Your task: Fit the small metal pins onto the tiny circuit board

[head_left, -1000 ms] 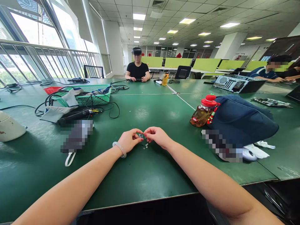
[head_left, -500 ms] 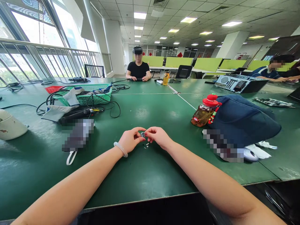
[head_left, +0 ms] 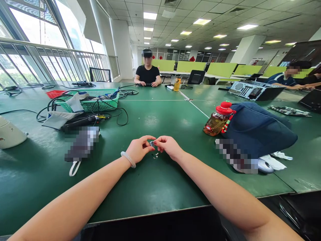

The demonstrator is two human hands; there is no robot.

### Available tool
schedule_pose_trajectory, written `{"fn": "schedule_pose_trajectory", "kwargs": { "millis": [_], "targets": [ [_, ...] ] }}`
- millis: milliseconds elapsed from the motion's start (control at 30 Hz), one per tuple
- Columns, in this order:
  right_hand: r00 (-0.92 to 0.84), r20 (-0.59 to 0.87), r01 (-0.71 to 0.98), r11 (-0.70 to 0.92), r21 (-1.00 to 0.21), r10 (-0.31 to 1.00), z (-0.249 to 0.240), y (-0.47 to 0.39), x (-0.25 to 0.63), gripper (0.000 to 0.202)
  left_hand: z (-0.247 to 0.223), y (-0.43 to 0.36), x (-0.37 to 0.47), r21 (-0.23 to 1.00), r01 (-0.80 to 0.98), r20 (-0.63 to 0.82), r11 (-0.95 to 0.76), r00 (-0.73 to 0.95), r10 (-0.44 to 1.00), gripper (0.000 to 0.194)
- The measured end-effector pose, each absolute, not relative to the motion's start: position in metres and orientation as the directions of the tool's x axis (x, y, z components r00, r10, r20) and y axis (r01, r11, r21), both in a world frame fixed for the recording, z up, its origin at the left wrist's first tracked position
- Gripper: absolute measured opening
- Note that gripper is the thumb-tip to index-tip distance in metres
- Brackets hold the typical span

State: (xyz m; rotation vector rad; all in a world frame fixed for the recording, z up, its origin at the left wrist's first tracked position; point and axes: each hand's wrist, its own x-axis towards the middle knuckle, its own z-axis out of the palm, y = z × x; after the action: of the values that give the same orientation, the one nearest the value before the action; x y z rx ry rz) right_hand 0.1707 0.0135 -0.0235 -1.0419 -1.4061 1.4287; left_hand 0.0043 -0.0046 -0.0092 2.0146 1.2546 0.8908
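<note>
In the head view, my left hand (head_left: 137,149) is closed, thumb and fingers pinching a small grey-blue piece (head_left: 151,143) with fine detail on it, too small to name. A pale bracelet circles the left wrist. Close against it from the right, my right hand (head_left: 170,147) is closed too, its thumb and fingertips pressed together at the piece's right edge. Whatever lies between those right fingertips is hidden. Both hands are just above the green tabletop (head_left: 147,187). Several tiny white and dark bits (head_left: 156,155) lie on the table right below the fingers.
To the left are a green basket (head_left: 100,105) with cables and gloves, and a blurred dark item with a white strap (head_left: 74,168). On the right stand a red-lidded bottle (head_left: 216,122) and a navy cap (head_left: 255,130). A person (head_left: 147,75) sits across the table.
The hands keep the same pinch around the piece, with hardly any movement of the fingers. The whole view has shifted slightly, so things at both sides appear a little further left.
</note>
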Motion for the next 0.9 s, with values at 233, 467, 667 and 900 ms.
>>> {"fn": "schedule_pose_trajectory", "kwargs": {
  "millis": [233,467,667,900],
  "targets": [
    [-0.314,0.054,0.060,0.077,-0.995,0.948,-0.027,0.013,0.168,0.031,-0.011,-0.005,0.003,0.745,0.525,0.247,-0.412,0.357,0.901,0.035],
    [-0.341,0.262,0.464,0.404,-0.789,0.903,-0.021,0.006,0.168,0.015,-0.011,-0.005,0.002,0.731,0.517,0.249,-0.446,0.406,0.879,0.036],
    [-0.452,0.223,0.602,0.480,-0.638,0.864,-0.011,0.010,0.182,0.014,-0.008,-0.007,0.003,0.641,0.603,0.265,-0.475,0.407,0.874,0.030],
    [-0.588,-0.011,0.641,0.457,-0.617,0.809,-0.015,0.019,0.198,0.009,-0.008,0.000,-0.001,0.609,0.669,0.194,-0.426,0.395,0.898,0.019]
  ]
}}
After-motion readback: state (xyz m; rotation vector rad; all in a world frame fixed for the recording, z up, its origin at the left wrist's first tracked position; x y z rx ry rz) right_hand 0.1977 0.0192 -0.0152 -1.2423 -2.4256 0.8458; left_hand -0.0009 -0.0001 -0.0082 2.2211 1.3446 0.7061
